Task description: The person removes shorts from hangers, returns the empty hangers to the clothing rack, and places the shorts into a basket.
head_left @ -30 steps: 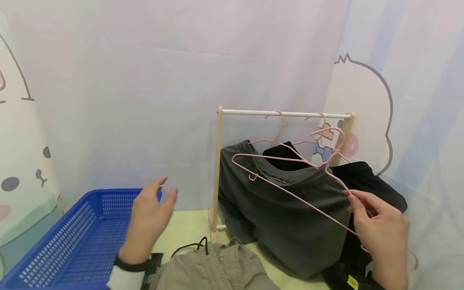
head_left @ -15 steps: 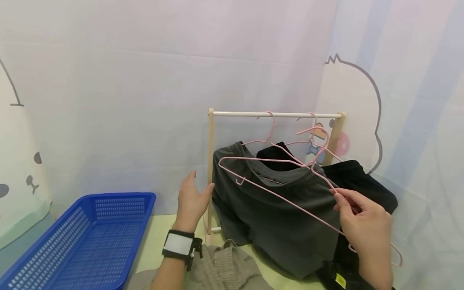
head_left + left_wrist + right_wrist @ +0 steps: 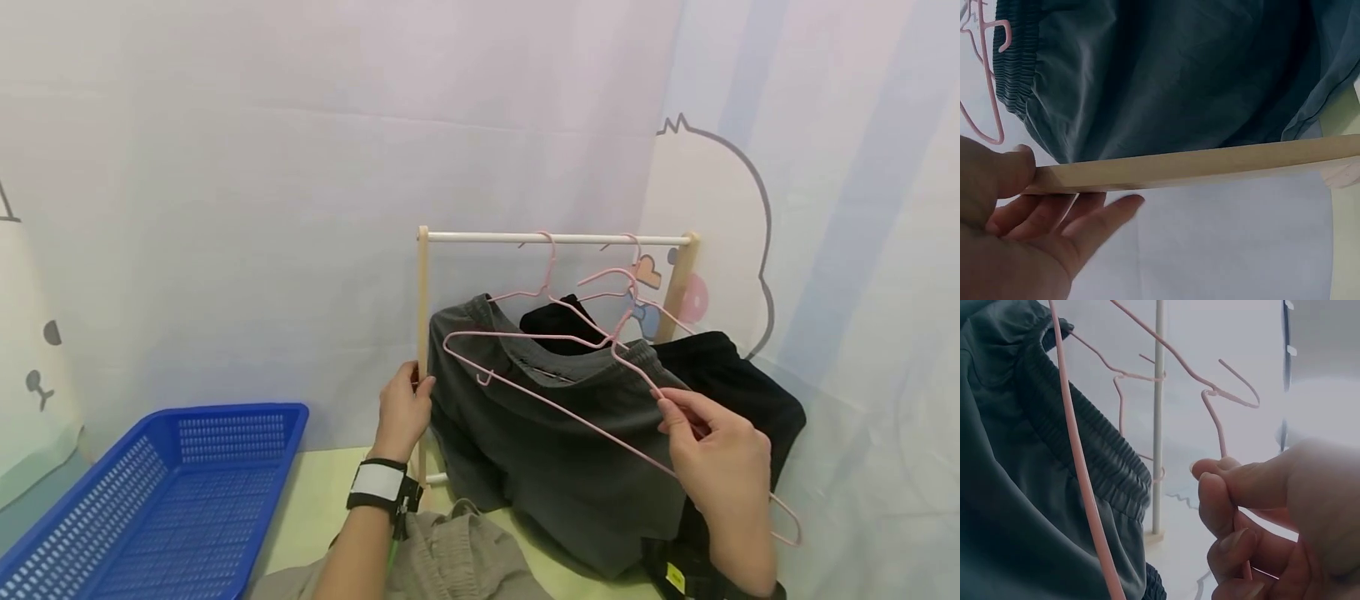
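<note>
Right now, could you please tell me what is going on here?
A person's right hand holds a bare pink hanger in front of a dark grey garment hanging on a rack. The left hand pinches the rack's left wooden post. A black garment hangs there too. A beige garment lies on the table, near a blue basket.

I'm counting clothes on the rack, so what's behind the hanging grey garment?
Behind the grey garment, a black garment hangs on a pink hanger, showing above it and at picture right. Its middle is covered; anything else there cannot be seen.
</note>
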{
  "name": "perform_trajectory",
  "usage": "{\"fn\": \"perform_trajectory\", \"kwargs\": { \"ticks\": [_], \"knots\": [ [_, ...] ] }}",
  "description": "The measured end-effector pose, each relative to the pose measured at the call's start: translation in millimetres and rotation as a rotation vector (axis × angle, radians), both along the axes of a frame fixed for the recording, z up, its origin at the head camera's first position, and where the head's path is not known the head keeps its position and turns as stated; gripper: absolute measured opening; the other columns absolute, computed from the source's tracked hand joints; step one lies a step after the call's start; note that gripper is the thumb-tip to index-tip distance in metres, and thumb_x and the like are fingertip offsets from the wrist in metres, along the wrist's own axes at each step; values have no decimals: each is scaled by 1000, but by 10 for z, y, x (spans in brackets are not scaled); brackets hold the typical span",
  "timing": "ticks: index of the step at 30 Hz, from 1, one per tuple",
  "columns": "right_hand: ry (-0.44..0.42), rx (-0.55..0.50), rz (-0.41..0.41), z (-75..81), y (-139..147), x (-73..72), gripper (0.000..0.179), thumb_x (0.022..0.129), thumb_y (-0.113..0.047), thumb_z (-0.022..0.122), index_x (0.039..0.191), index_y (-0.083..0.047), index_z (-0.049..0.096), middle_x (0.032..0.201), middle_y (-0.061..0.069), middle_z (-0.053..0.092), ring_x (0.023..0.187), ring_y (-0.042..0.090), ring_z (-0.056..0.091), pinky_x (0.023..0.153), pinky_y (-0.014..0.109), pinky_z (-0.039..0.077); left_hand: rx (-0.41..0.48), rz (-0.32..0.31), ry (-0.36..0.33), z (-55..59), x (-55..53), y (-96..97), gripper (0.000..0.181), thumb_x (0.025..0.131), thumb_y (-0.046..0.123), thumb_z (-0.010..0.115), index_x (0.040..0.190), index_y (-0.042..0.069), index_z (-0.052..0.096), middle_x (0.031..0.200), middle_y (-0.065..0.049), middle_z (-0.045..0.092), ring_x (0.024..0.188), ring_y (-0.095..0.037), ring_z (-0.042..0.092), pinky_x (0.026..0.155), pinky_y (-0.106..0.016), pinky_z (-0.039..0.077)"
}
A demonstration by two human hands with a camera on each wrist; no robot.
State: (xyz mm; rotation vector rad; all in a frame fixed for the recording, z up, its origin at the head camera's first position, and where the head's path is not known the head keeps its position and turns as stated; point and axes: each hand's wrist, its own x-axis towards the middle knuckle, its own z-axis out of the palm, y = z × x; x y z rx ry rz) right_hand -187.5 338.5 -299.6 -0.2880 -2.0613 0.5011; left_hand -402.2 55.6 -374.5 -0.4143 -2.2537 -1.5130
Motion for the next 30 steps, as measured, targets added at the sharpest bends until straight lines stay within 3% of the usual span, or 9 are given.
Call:
{"fn": "perform_trajectory", "kwargs": {
  "ticks": [8, 18, 23, 30],
  "knots": [
    [28, 25, -9, 22, -152, -79, 14, 95, -24, 76, 106, -18, 83, 74, -2, 74, 60, 2, 51, 53, 30, 37, 25, -10, 24, 11, -81, -20, 22, 104, 10, 63, 123, 1, 65, 114, -19, 70, 109, -35, 69, 89, -49, 57],
    [48, 45, -21, -20, -236, -179, 14, 95, -23, 77, 104, -15, 83, 73, 0, 73, 60, 11, 56, 53, 32, 38, 31, 9, -1, -57, -85, -22, 20, 103, 9, 64, 121, 1, 67, 113, -17, 71, 108, -34, 70, 88, -49, 58],
    [5, 72, 14, 117, -286, -337, 15, 98, -21, 73, 106, -12, 81, 76, 5, 73, 63, 22, 59, 51, 33, 37, 28, 13, 9, -76, -100, -9, 22, 103, 10, 64, 123, 1, 66, 115, -18, 71, 110, -35, 70, 88, -49, 58],
    [1, 149, 75, 439, -448, -676, 16, 99, -25, 70, 106, -15, 82, 77, 4, 74, 61, 25, 62, 48, 36, 39, 33, 9, 14, -82, -91, 2, 22, 103, 10, 64, 123, 1, 67, 114, -17, 72, 110, -35, 70, 87, -50, 59]
  ]
}}
